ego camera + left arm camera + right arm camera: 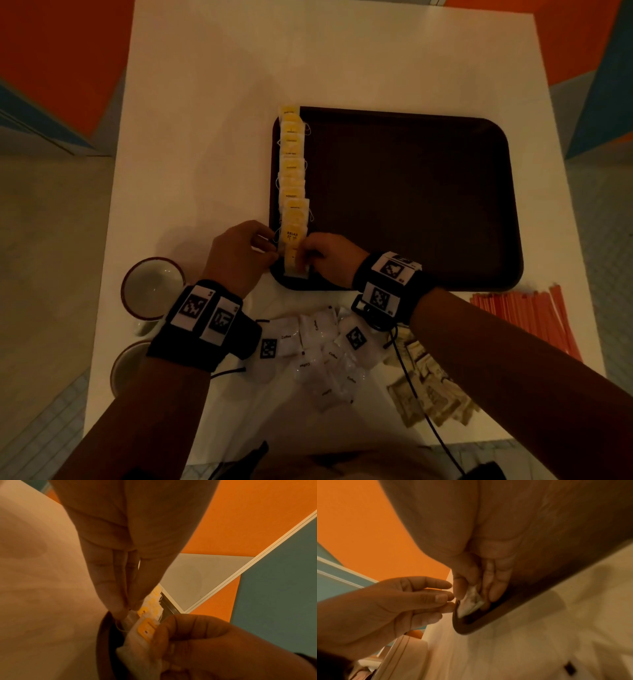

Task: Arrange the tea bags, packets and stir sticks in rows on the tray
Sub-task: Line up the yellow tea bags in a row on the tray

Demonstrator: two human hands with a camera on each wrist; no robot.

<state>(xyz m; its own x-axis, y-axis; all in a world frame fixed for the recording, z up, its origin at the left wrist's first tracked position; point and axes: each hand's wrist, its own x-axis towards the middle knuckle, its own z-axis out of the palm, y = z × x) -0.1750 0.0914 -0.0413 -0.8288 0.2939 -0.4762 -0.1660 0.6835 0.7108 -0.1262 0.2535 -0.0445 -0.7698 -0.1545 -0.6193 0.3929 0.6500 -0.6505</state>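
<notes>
A dark brown tray [411, 205] lies on the white table. A row of yellow-tagged tea bags [291, 171] runs along its left edge. Both hands meet at the near end of that row, over the tray's near-left corner [464, 627]. My right hand [305, 255] pinches the nearest tea bag [294, 263] between thumb and fingers, as the right wrist view shows on the white bag [471, 601]. My left hand [274, 251] brings its fingertips [120, 609] together on that bag's left edge [130, 616].
Two cups [152, 287] stand at the table's near left. White coffee packets [318, 346] lie in a loose heap under my wrists, with brown packets [428, 390] to their right. Orange stir sticks [534, 315] lie near the tray's right front corner.
</notes>
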